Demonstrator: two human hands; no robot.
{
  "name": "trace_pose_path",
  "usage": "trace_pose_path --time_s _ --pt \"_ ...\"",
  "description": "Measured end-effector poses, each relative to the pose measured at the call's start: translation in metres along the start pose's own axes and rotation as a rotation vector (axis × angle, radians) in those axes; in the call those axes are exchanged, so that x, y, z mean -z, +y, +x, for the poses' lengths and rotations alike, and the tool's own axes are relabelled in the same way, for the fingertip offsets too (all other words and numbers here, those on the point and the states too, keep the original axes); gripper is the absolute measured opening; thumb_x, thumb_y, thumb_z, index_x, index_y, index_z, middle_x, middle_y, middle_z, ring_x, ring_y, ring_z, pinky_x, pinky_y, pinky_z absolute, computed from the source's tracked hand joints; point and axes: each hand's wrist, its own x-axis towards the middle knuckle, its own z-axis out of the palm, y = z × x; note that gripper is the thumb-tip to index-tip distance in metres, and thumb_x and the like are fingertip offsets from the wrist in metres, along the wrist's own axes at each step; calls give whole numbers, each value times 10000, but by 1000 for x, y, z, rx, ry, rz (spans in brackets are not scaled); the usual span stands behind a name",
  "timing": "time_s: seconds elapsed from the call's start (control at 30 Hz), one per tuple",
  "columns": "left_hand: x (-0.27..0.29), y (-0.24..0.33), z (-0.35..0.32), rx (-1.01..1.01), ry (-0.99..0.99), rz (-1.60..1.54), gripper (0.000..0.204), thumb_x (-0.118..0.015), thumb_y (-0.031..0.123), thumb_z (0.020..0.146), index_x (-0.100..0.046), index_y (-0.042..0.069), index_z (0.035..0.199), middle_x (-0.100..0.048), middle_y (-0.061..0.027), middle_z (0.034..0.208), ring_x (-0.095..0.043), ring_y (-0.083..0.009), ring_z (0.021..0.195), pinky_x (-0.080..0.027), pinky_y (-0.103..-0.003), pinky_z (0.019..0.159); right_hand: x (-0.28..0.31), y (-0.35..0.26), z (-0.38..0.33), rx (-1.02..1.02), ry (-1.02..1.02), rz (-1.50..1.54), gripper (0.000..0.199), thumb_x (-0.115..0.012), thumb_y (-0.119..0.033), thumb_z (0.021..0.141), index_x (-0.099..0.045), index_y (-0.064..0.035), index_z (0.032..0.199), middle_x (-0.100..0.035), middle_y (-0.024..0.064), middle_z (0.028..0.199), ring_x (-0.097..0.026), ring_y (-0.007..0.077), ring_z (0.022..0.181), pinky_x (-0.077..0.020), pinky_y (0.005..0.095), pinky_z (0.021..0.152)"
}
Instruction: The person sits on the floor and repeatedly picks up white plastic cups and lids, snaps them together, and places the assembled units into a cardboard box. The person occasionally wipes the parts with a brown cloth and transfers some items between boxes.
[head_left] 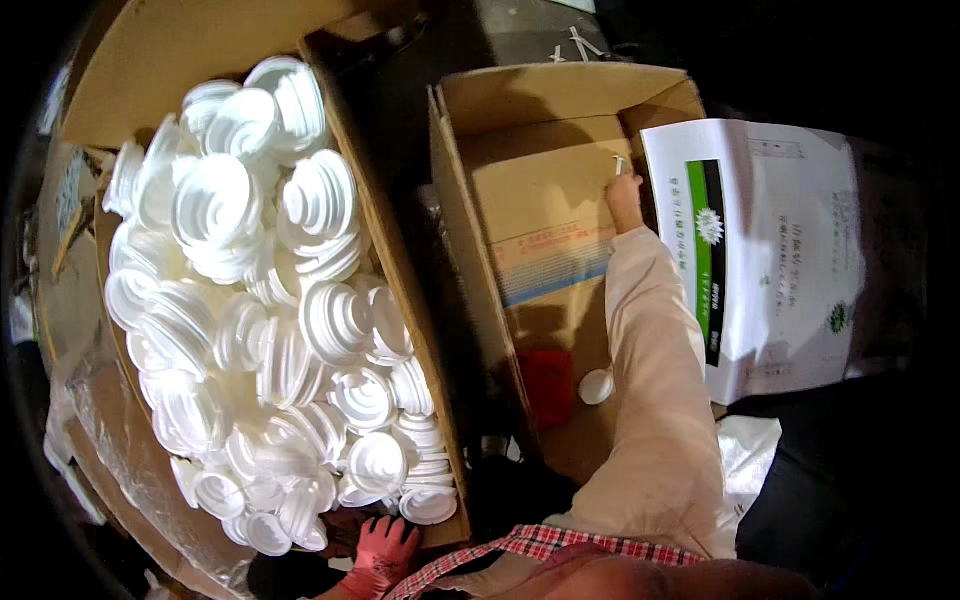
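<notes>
1. the left hand [385, 555], in a pink glove, rests at the near edge of the left box [385, 250], fingers spread apart on the cardboard and clamped on nothing. the nearest white caps [270, 300] lie just beside its fingertips.
2. the left box is heaped with those ribbed caps, piled above its rim toward the far left corner. a clear plastic liner [120, 440] shows along its left side.
3. the right hand [624, 198] reaches to the far right corner of the right box [540, 200], fingers together, pinched on a small white piece [619, 164]. i cannot tell what the piece is.
4. the right box is nearly bare: a red item [548, 385] and one loose white cap [596, 386] sit near its near edge, just beside the sleeve [655, 400].
5. a printed white sheet [770, 250] lies beside the right box, touching its right wall.
6. risks, as i judge them: the heap is loose and tall, so a nudge from the left hand or a jolt to the wall could spill caps over the rim. the long reach puts the sleeve over the loose cap and could sweep it aside. the pinch on the small piece looks slight, so it could drop into the box.
</notes>
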Motion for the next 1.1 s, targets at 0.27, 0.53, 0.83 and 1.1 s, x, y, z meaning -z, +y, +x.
trace_pose_path --time_s 0.27,0.53,0.83,1.1 --pt "15 10 17 56 35 12 278 -569 173 790 -637 93 1048 -580 -149 1040 -543 -356 1017 -428 -540 866 52 29 -51 372 -327 -126 176 -648 -95 767 -606 -9 915 -644 160 656 -647 283 581 -506 403 539" --pt "10 15 10 65 -51 70 506 -737 214 625 -602 74 1092 -531 -165 1133 -494 -367 1091 -386 -564 922 70 202 -221 -292 -873 146 209 -644 -202 853 -610 -10 777 -569 92 538 -553 176 413 -396 301 326" --pt "10 23 1 -36 -5 253 510 -747 226 670 -564 57 1115 -535 -158 1087 -506 -345 1049 -384 -502 934 -38 248 -292 438 -171 -87 255 -717 -250 766 -666 -31 887 -624 196 926 -618 348 869 -513 422 752" --pt "-3 27 -4 -1 112 299 523 -744 200 622 -573 47 1092 -543 -151 1085 -515 -343 1021 -394 -507 924 37 236 -240 109 -545 372 218 -705 -169 780 -650 -7 916 -614 214 1027 -622 363 932 -508 404 764"
